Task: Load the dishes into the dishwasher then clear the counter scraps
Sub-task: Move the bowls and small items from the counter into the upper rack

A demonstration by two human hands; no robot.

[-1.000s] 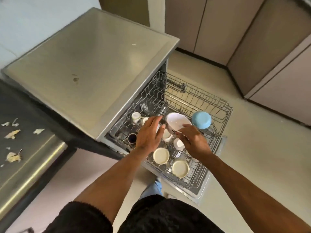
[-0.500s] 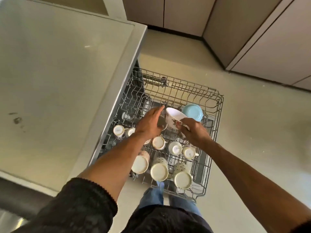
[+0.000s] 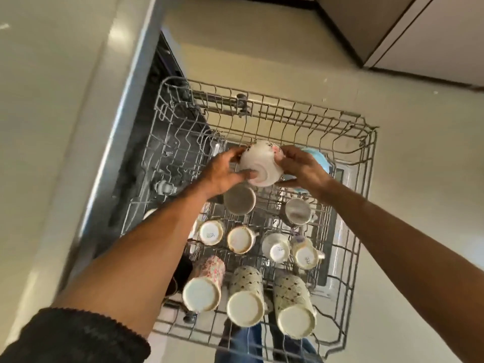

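Both the left hand [image 3: 222, 174] and right hand [image 3: 301, 169] curl their fingers around an upturned white bowl [image 3: 262, 165], with a blue bowl [image 3: 318, 158] just beyond the right fingers, over the wire rack [image 3: 366, 179].

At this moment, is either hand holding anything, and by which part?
Both hands hold the white bowl, turned base-up over the rack. The left hand grips its left side, thumb near the base; the right hand grips its right side.

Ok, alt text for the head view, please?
Both hands, left hand and right hand, hold an upturned white floral ceramic bowl over the pulled-out grey wire dishwasher rack, beside a pale blue bowl; upturned cream mugs fill the near rows.
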